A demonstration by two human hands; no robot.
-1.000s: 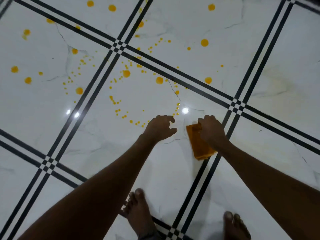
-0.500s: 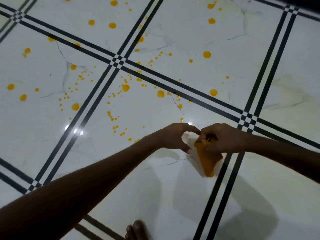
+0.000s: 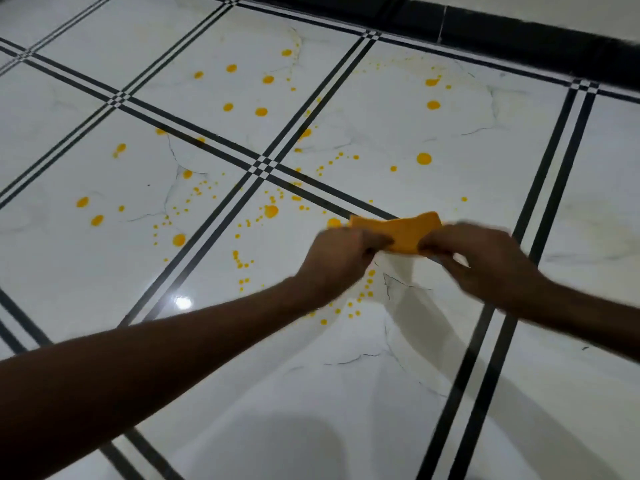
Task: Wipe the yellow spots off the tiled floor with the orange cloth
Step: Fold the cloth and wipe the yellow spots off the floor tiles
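Note:
The orange cloth (image 3: 405,230) is stretched between both hands just above the white tiled floor (image 3: 346,393). My left hand (image 3: 341,258) pinches its left end and my right hand (image 3: 485,261) pinches its right end. Both hands are motion-blurred. Yellow spots (image 3: 270,211) of several sizes lie scattered over the tiles to the left of and beyond the cloth. A trail of small drops (image 3: 353,306) runs under my left wrist. Part of the cloth is hidden by my fingers.
Black double lines (image 3: 263,166) cross the floor between the tiles. A dark skirting strip (image 3: 519,39) runs along the wall at the top right. A bright light glare (image 3: 183,302) shows on the tile to the left of my left forearm.
The cloth has come up off the floor. My left hand has joined the right on it, and the two hands have spread it sideways. The view has tilted up and the feet have left it.

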